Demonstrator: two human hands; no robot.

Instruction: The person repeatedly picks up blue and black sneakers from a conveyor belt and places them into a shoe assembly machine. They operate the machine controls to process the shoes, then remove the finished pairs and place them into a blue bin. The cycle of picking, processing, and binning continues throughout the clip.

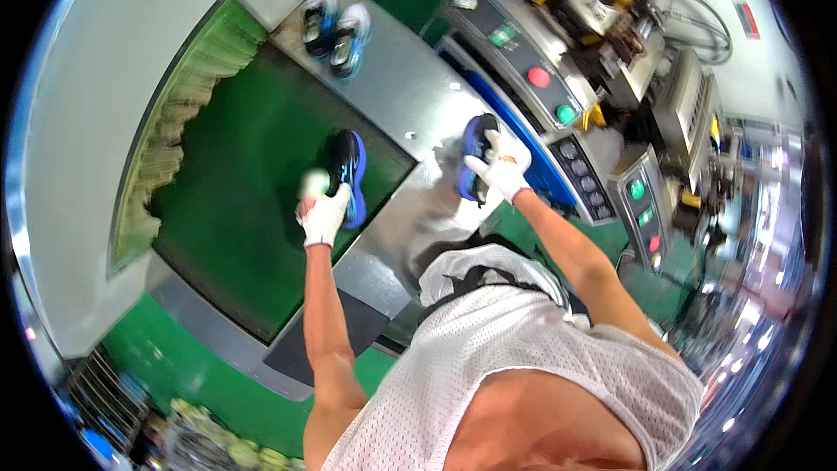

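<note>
- Two dark shoes with blue trim are in hand: one shoe [350,170] lies on the green conveyor belt [235,209], the other shoe [475,157] sits over the steel surface [410,113] to the right of the belt.
- Left hand [324,214], in a white glove, rests at the near end of the shoe on the belt, fingers curled against it; a pale rounded thing [314,181] shows just above the glove, too blurred to name.
- Right hand [504,167], also white-gloved, is closed round the second shoe, holding it near the edge of the steel surface beside a blue strip of the machine.
- Both forearms are bare and come in from the lower edge; the person wears a white mesh top [523,366].
- Farther up the steel surface, well apart from both hands, stands another pair of shoes [336,28], blue and white, side by side.
- A fringe of pale strips [187,96] hangs along the left edge of the belt, under a grey housing [96,148].
- To the right of the surface runs a control panel [545,92] with a red button [539,77] and a green button [566,112]; a second small panel with a green light [637,189] stands beyond it.
- Green floor [174,366] shows below the belt's frame.
</note>
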